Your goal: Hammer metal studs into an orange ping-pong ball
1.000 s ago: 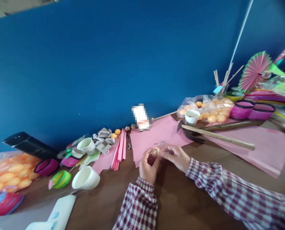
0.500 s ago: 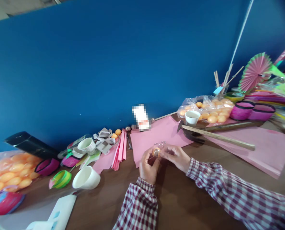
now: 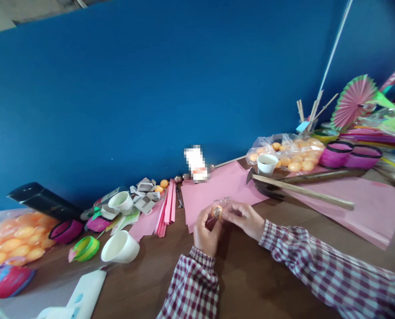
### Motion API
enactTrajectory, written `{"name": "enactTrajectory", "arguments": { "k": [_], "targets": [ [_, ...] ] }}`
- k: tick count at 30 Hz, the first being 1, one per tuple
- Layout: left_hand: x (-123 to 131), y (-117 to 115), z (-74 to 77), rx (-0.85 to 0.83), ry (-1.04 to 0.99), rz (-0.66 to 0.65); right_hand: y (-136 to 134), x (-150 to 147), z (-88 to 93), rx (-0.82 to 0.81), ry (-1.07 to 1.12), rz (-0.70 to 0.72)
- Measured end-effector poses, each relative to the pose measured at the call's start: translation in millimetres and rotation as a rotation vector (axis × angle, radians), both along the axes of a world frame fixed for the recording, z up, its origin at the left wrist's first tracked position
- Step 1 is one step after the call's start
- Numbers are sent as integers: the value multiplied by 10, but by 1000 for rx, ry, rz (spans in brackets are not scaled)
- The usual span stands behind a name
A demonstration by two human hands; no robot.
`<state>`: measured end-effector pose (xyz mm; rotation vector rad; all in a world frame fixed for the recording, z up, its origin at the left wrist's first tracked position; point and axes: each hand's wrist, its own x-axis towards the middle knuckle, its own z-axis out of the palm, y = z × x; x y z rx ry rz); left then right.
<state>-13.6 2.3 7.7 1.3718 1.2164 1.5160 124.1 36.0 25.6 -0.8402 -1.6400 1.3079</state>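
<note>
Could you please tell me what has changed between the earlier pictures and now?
Nothing visibly changed on the table: nothing was taken hold of or let go, and only the camera view shifted very slightly. The left hand still holds the small orange piece, with the right hand at its edge; the hammer lies as before.

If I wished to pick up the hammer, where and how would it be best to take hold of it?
I would take the hammer by the outer half of its wooden handle, coming from the near right. Its dark head is at the left, and the handle slants rightward, away from the second handle behind it.
</note>
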Motion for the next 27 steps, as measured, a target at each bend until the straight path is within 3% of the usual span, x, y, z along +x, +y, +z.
{"name": "enactTrajectory", "arguments": {
  "k": [27],
  "targets": [
    [-18,1,-23,34,95,28,11,26,18,-88,-12,33]
  ]
}}
